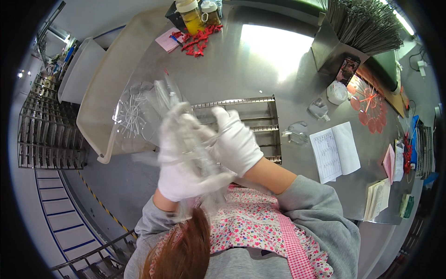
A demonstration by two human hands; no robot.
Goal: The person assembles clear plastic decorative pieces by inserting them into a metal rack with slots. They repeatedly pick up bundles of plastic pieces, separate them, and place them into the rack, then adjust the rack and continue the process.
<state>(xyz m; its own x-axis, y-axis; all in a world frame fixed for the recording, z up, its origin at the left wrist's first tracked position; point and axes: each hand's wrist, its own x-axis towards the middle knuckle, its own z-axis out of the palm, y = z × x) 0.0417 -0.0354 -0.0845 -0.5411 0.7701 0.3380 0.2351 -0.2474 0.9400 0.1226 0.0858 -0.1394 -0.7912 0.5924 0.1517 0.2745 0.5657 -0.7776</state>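
My left hand [173, 169], in a white glove, is closed around a bundle of thin clear plastic pieces [197, 156]. Motion blurs the bundle, so its exact shape cannot be made out. My right hand [237, 143], gloved the same way, meets it from the right, with its thumb raised and its other fingers curled in on the pieces. Behind both hands lies a metal rack [260, 114] with slotted bars, partly covered by them. Just left of it, clear plastic round-ended pieces on thin stems [131, 114] fan out, next to a clear tube-like piece [162, 93].
Red clips [197, 43], a pink notepad [166, 41] and jars [190, 16] stand at the far edge. To the right are an open notebook [327, 151], a white tub [337, 92], orange-pink discs on stems [370, 109] and a metal box of thin wires [334, 44]. A cream bin [100, 97] borders the left.
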